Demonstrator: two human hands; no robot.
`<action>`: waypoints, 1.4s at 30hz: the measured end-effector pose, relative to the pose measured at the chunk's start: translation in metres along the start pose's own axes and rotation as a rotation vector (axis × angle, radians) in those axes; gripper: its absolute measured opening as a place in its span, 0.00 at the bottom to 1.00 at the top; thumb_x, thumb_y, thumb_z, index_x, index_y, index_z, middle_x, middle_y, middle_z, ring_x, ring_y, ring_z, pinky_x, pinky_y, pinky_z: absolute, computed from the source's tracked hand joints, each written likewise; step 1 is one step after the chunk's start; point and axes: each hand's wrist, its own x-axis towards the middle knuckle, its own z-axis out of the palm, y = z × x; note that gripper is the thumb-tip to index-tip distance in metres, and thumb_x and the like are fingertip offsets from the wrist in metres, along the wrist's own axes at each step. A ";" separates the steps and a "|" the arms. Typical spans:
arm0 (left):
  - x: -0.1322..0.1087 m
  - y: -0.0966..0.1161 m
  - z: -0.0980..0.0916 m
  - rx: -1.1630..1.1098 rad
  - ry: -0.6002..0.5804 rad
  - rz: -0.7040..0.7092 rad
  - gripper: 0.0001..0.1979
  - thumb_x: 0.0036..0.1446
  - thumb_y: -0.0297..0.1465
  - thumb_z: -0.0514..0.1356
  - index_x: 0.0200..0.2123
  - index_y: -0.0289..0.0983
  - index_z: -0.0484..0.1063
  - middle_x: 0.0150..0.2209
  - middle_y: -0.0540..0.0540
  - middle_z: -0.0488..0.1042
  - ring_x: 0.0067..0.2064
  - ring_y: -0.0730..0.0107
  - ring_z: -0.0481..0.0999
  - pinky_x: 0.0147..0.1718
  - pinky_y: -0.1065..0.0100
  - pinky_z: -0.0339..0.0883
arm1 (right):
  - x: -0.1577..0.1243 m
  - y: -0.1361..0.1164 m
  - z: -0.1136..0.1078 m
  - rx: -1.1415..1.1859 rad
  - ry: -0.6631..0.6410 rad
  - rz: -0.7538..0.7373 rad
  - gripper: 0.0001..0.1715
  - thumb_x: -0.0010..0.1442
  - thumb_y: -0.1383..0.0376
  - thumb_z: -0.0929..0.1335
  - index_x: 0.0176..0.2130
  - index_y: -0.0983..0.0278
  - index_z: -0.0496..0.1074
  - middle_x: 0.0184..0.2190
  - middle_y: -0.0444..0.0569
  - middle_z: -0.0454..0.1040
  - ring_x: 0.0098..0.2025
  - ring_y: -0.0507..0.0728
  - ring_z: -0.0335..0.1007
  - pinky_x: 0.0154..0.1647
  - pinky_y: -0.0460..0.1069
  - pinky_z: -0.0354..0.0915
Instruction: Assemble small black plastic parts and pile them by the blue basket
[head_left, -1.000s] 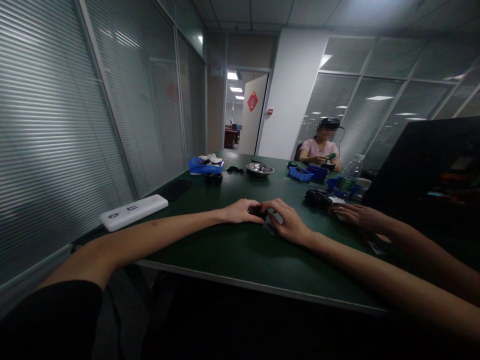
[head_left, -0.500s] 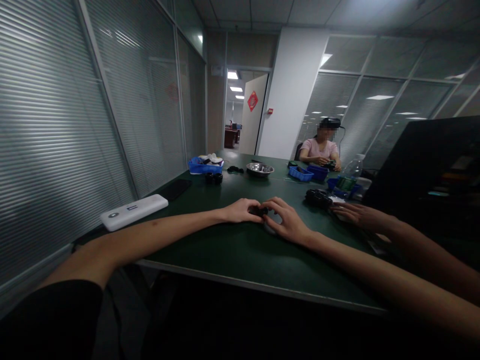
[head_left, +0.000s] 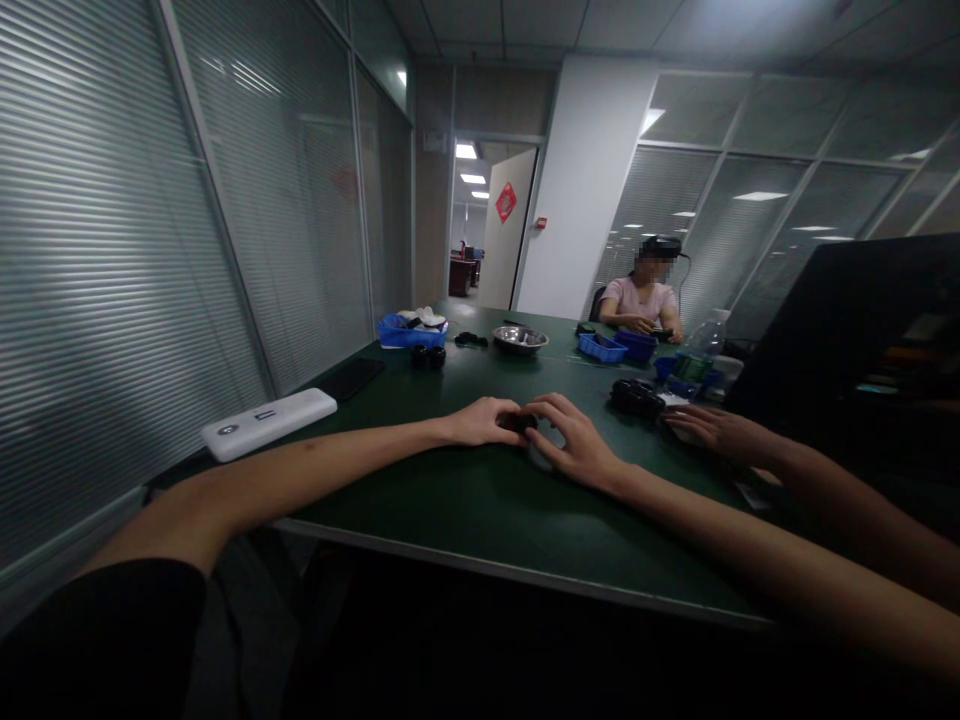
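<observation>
My left hand is curled around a small black object, low over the middle of the table. From the other side, my right hand pinches the same object between thumb and fingers. Its kind is hard to make out, as the fingers cover much of it and the light is dim. A pale, roundish patch shows on the table just under my right thumb; what it is I cannot tell.
On the green table stand a metal bowl, a filled blue basket, black round parts and a white device. A co-worker's hand rests right, near a black object and bottle. Another person sits opposite.
My hands stay in place, with only a slight shift of the right fingers on the black object. The person opposite has moved their hands a little.
</observation>
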 end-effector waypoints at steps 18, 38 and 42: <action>0.000 -0.001 0.000 0.000 -0.009 -0.019 0.23 0.53 0.44 0.69 0.44 0.33 0.74 0.40 0.46 0.76 0.39 0.67 0.73 0.38 0.68 0.62 | 0.001 -0.001 -0.003 0.045 -0.050 -0.025 0.18 0.63 0.73 0.64 0.52 0.60 0.68 0.47 0.54 0.74 0.49 0.63 0.69 0.51 0.60 0.68; 0.001 -0.002 0.000 0.023 -0.009 -0.004 0.23 0.53 0.46 0.68 0.44 0.33 0.74 0.37 0.48 0.73 0.37 0.69 0.70 0.36 0.68 0.61 | 0.001 -0.002 -0.002 0.075 -0.051 -0.024 0.16 0.66 0.70 0.65 0.52 0.59 0.69 0.49 0.53 0.73 0.51 0.62 0.70 0.53 0.59 0.69; 0.000 -0.001 -0.001 0.031 -0.002 -0.012 0.24 0.53 0.46 0.68 0.44 0.33 0.75 0.37 0.47 0.74 0.36 0.69 0.70 0.35 0.68 0.61 | 0.000 -0.002 -0.001 0.092 -0.028 -0.022 0.15 0.66 0.70 0.64 0.51 0.58 0.69 0.48 0.53 0.74 0.50 0.63 0.70 0.52 0.60 0.69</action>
